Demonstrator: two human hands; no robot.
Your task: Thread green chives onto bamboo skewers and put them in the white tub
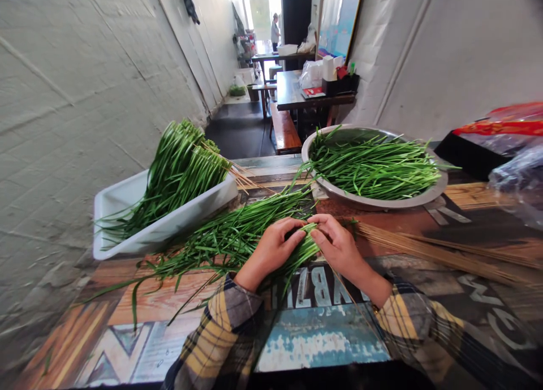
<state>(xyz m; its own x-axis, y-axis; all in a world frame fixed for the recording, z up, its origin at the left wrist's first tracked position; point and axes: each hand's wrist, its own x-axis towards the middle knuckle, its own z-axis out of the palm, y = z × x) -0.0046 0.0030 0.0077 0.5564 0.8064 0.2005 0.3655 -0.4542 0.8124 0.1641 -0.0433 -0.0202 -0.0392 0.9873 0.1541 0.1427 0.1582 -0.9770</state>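
Observation:
My left hand [278,246] is closed around a small bunch of garlic chives [303,250], near its pale cut ends. Opposite it, the fingers of my right hand [337,246] pinch the same ends. A thin bamboo skewer [360,308] slants from below my right hand toward the table's front edge; whether my fingers hold it is hidden. Beyond and left of my hands lies a loose pile of garlic chives [237,226] on the table. More bamboo skewers [416,248] lie in a bundle to the right of my right hand.
A white plastic tray [169,220] at left holds skewered chives [182,164], their sticks poking out rightward. A metal basin [373,200] of loose chives stands at back right. Plastic bags [521,175] lie at far right. Farther back are another table [292,90] and a person [275,31].

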